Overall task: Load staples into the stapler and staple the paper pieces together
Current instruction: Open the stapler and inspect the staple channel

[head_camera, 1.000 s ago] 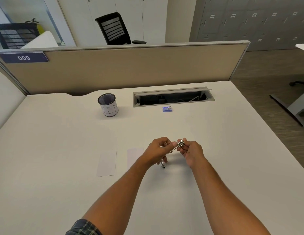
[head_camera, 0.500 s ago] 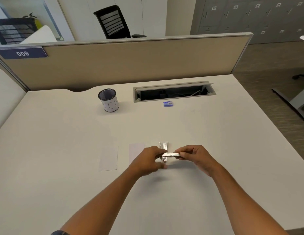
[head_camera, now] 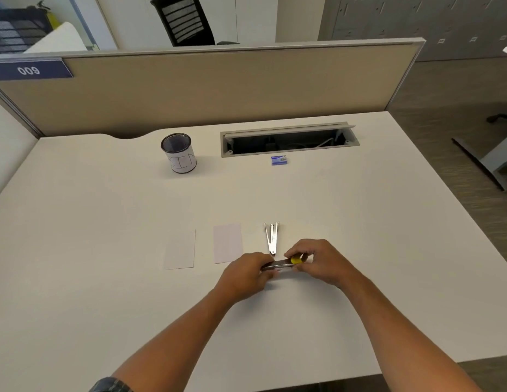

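1. Left hand (head_camera: 246, 274) and right hand (head_camera: 317, 261), grips closed, share the stapler (head_camera: 277, 265) at lower centre.
2. Metal strips (head_camera: 272, 237) lie just above; two paper pieces (head_camera: 228, 243) left on the surface (head_camera: 105, 222).

The white desk (head_camera: 105, 278) holds two paper pieces (head_camera: 228, 243), a cup (head_camera: 179, 153), and a staple box (head_camera: 279, 160).

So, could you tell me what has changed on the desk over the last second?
Both hands came down from mid-air to the table. The left hand and right hand now grip a silver strip with a yellow end, and an opened silver stapler part lies just beyond. The papers, cup and staple box stayed put.
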Available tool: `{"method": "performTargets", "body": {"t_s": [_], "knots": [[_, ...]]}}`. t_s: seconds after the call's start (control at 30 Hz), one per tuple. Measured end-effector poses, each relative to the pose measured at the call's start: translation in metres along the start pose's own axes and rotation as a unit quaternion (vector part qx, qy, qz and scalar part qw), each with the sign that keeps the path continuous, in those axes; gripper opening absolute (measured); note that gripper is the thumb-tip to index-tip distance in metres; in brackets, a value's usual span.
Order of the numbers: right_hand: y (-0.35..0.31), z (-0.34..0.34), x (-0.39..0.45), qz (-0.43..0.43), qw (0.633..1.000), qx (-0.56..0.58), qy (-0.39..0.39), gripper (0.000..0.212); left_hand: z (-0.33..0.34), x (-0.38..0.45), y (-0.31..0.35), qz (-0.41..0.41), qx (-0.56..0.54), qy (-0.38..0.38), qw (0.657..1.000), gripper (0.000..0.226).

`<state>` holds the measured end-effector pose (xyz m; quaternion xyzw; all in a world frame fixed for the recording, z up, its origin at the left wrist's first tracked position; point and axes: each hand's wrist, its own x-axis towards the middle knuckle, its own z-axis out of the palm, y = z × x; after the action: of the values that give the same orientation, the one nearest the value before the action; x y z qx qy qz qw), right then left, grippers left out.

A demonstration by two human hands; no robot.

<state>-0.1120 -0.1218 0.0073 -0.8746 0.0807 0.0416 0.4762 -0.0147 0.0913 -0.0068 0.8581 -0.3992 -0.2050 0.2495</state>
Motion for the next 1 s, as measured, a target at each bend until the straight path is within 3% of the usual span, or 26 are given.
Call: {"method": "performTargets", "body": {"t_s": [0.2,0.37,0.53,0.7,0.9,1.0], "knots": [[0.002,-0.006,0.0,0.03,0.983,0.165,0.068,0.018,-0.005,-0.002,0.0,-0.053,-0.247,0.005,0.967,0.013],[-0.004,-0.004,0.005,0.013,0.966,0.245,0.077,0.017,-0.013,-0.001,0.005,-0.145,-0.435,-0.079,0.885,0.025],[-0.008,-0.005,0.004,-0.001,0.952,0.303,0.051,0.033,-0.017,-0.002,0.01,-0.168,-0.511,-0.125,0.834,0.016],[-0.013,0.0,0.011,0.005,0.953,0.296,0.068,0.014,-0.02,-0.002,0.01,-0.166,-0.569,-0.174,0.786,0.016],[-0.024,0.007,0.022,0.01,0.945,0.316,0.077,0.01,-0.024,0.005,0.013,-0.177,-0.57,-0.195,0.778,0.006],[-0.026,0.011,0.031,0.025,0.944,0.316,0.095,0.012,-0.023,0.011,0.017,-0.18,-0.55,-0.199,0.791,0.009]]}}
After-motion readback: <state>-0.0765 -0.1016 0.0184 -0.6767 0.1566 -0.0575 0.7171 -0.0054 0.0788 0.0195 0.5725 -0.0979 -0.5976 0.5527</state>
